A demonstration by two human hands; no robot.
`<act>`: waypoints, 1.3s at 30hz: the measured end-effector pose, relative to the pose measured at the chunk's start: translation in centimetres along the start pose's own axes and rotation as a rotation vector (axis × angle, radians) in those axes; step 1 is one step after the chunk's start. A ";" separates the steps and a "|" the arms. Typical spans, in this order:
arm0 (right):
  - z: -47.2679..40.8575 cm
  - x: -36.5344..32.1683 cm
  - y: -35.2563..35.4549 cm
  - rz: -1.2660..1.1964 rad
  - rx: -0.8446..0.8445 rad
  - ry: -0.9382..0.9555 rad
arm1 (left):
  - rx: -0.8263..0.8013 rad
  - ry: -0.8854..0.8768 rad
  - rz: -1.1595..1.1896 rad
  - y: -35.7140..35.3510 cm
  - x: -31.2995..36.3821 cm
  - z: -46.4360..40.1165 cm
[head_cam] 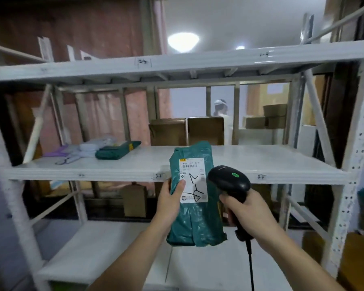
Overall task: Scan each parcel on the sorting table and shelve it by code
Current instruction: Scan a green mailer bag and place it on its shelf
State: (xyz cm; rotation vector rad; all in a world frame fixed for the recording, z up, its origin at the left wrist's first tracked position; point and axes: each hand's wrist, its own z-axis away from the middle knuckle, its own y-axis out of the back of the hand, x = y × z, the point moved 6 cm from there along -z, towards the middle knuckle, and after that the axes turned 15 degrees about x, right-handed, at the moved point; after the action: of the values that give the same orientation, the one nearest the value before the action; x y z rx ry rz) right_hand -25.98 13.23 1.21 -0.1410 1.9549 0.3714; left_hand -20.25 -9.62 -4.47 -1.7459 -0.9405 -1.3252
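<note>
A white metal shelf rack (198,61) fills the view. On its middle shelf (271,162), a folded dark green mailer bag (118,151) lies toward the left end. Just left of that bag sit some pale, blurred soft packets (88,149). Well right of it, along the shelf's back edge, two brown cardboard boxes (187,131) stand side by side.

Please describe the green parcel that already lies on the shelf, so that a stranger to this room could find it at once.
Look at the white metal rack and its middle shelf. Toward its left end, beside some pale plastic bags, lies the green parcel, flat on the board. Unlike the other green parcel, which the left hand holds upright, nobody touches it.
</note>
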 end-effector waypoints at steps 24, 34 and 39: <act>-13.8 -7.1 -24.3 0.002 -0.087 0.141 | 0.065 0.089 0.097 10.6 5.1 -32.1; -16.1 -6.3 -30.9 0.016 0.013 0.038 | -0.084 -0.073 -0.289 9.7 3.6 -39.6; -16.4 -5.7 -32.8 0.042 0.027 0.022 | -0.237 -0.264 -0.637 9.9 3.9 -39.7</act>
State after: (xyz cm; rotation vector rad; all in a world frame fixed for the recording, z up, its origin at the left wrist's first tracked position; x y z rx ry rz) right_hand -29.26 -23.40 6.03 -0.0872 1.9866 0.3722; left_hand -27.87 -48.68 5.82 -1.9115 -1.6426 -1.6729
